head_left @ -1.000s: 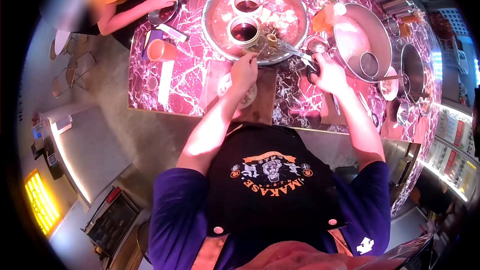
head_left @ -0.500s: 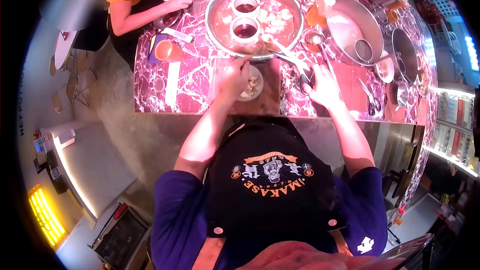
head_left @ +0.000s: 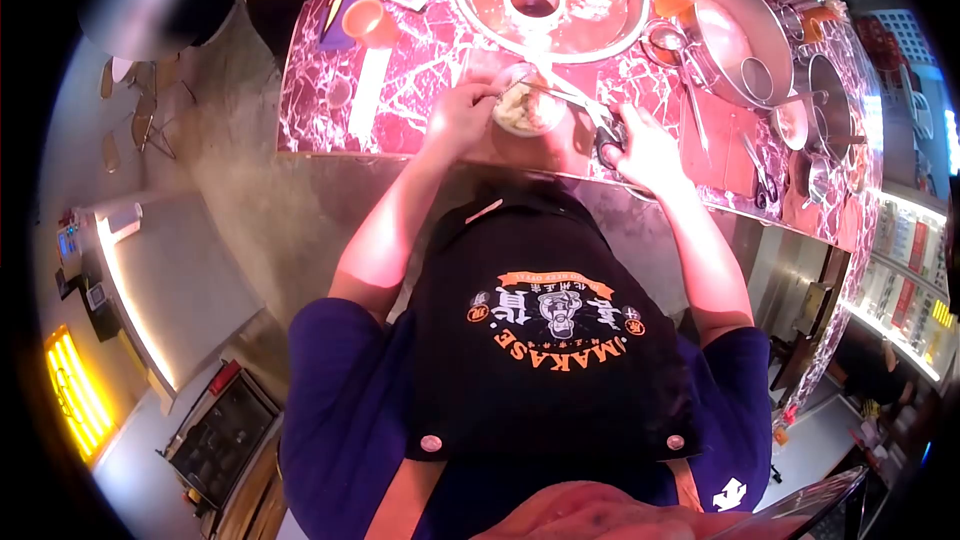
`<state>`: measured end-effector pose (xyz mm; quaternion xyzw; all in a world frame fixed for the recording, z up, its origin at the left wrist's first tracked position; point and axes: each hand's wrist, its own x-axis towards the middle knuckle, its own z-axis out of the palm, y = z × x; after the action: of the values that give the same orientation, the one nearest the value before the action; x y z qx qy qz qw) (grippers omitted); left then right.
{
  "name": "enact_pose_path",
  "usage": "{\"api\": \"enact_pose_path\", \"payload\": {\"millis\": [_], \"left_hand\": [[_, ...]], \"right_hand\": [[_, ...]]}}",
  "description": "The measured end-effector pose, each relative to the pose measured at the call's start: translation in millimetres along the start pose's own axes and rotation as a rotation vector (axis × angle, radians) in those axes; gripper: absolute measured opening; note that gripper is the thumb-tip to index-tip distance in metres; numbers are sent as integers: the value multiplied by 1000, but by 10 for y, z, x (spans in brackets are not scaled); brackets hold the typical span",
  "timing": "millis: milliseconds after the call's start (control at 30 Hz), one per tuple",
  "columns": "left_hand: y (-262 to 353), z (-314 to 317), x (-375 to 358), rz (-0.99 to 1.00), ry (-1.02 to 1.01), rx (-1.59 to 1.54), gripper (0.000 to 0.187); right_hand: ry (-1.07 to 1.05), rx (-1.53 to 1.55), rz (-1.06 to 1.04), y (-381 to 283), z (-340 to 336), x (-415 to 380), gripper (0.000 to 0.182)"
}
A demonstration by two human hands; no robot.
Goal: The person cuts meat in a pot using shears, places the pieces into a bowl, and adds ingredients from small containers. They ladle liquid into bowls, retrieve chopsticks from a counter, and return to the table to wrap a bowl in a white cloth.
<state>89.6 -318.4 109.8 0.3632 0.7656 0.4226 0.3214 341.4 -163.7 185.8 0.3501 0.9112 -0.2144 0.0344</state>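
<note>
Your right hand (head_left: 650, 148) has its grip clamped on scissors (head_left: 607, 132), blades blurred over the bowl (head_left: 527, 133); your left hand's (head_left: 464, 118) grip you cannot tell; the pan (head_left: 610, 42) is cut off

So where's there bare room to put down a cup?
Bare marble lies between the white strip and the left hand; a smaller gap shows on the brown mat beside the lying scissors. It's crowded around the metal pot.
</note>
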Motion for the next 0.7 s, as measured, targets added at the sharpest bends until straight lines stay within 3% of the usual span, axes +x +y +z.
{"api": "enact_pose_path", "payload": {"millis": [100,200,267,367,467,567,700], "left_hand": [[-110,-33,-167,-4,18,19,25],[-254,-40,-269,-163,15,35,27],[-437,-1,-302,48,86,8,27],[-323,-29,-372,-99,52,25,27],[-335,-16,-370,-88,-8,101,26],[-496,41,-338,8,5,224,25],[-583,55,-313,102,71,222,26]], "right_hand": [[-58,-15,-67,117,133,-69,47],[-153,-28,-72,162,0,-155,47],[-167,-112,-19,-60,-244,-224,49],[-192,-202,60,-229,-292,-171,57],[-210,-123,12,-438,-158,-45,53],[-174,-81,-58,-190,141,53,43],[-190,-102,-22,-172,-174,-122,44]]}}
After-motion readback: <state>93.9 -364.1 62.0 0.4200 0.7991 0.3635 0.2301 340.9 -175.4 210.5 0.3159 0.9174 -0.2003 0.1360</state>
